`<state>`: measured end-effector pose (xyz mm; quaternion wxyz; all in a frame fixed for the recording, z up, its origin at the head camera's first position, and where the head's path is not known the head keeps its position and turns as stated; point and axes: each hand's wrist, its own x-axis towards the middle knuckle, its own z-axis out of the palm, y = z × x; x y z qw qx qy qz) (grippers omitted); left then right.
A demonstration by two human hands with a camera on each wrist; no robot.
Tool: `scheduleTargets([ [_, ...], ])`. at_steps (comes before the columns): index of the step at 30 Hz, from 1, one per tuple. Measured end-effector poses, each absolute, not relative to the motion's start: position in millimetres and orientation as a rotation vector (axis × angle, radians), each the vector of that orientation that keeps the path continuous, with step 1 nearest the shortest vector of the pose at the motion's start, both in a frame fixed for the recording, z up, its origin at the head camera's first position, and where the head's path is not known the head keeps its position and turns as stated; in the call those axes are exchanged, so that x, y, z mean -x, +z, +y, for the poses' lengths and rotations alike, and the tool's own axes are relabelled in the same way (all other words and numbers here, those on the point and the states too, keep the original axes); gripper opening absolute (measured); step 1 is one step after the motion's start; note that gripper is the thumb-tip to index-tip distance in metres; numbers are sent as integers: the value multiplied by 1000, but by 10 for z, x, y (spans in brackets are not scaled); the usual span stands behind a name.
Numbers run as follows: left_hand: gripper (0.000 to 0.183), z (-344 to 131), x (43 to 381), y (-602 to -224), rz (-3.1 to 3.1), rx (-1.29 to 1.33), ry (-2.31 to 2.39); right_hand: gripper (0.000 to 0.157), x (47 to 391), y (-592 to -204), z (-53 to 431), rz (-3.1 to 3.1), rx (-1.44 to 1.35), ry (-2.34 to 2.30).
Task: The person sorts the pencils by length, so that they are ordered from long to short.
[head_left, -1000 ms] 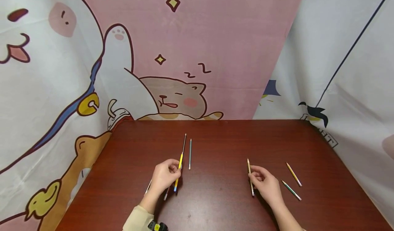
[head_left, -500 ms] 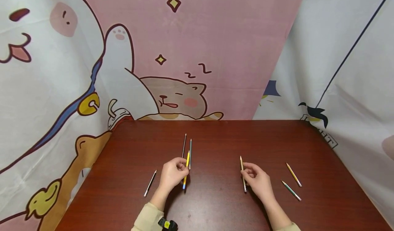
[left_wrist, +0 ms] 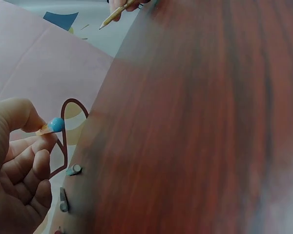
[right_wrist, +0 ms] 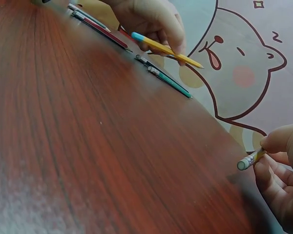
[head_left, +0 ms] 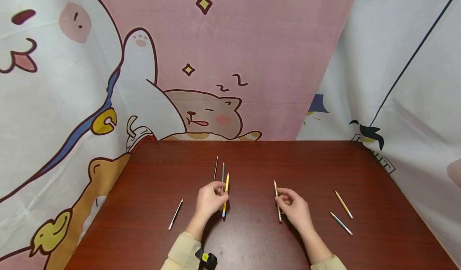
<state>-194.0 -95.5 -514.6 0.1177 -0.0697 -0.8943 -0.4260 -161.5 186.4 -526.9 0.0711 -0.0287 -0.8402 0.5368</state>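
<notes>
Left of the table's middle, my left hand point(head_left: 211, 199) pinches a yellow pencil point(head_left: 227, 185) with a blue end, its tip pointing away. In the left wrist view that blue end point(left_wrist: 56, 125) pokes out between thumb and fingers. On the other side, my right hand point(head_left: 293, 208) pinches a gold-coloured pencil point(head_left: 276, 192), tip also pointing away. Its pale eraser end point(right_wrist: 242, 165) shows in the right wrist view. Both pencils are above the table. Just beyond the left hand lie a teal pencil point(head_left: 223, 170) and a dark pencil point(head_left: 216, 168), both partly covered by that hand.
Over on the left of the brown table point(head_left: 252, 242) lies a black pencil point(head_left: 175, 214) with a white end. A yellow pencil point(head_left: 343, 204) and a green pencil point(head_left: 340, 223) lie at the right. A printed cloth point(head_left: 273, 62) hangs behind the table.
The left hand has carried the yellow pencil rightward, uncovering the black pencil at the left. The right hand has moved leftward with the gold-coloured pencil, so the hands are closer together.
</notes>
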Motion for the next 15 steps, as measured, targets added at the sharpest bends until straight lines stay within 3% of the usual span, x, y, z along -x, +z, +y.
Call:
scheduleTargets([
  [15, 22, -819, 2153, -5154, -2633, 135, -1165, 28, 1690, -5276, 1741, -2517, 74, 1619],
])
